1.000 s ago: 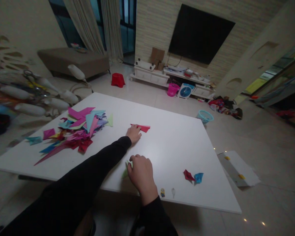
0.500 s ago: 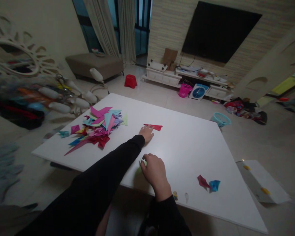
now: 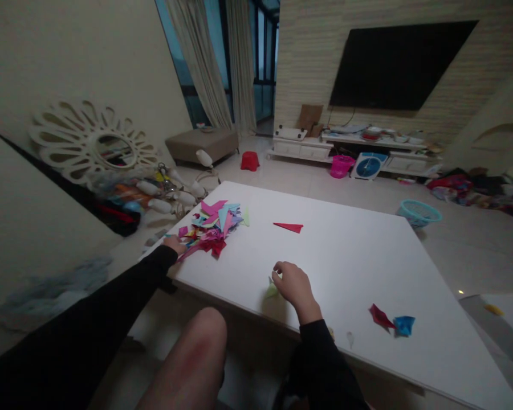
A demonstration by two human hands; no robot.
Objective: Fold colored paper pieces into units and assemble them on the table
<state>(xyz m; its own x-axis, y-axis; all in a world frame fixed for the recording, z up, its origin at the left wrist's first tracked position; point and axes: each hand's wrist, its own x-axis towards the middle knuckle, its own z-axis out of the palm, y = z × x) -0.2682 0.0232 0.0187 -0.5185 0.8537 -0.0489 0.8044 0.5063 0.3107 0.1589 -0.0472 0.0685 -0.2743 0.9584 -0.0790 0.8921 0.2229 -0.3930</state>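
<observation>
My left hand (image 3: 175, 245) reaches to the left edge of a pile of folded coloured paper (image 3: 224, 219), beside a small teal folded piece. Its fingers are mostly hidden, so I cannot tell what they grip. Curled above the near edge of the table, my right hand (image 3: 298, 289) has its thumb and fingers drawn together at a light green folded paper (image 3: 272, 291). A long, pointed red folded paper (image 3: 289, 228) lies alone farther back.
A dark red folded paper (image 3: 381, 316) and a blue one (image 3: 404, 326) lie on the right of the white table (image 3: 333, 250). Beyond the table stand a teal basket (image 3: 419, 213) and a red stool (image 3: 250, 161). My bare knee (image 3: 196, 353) is below the front edge.
My left hand has left the red paper and swung left to the pile's edge. The right hand stays at the green paper. The head view has shifted left.
</observation>
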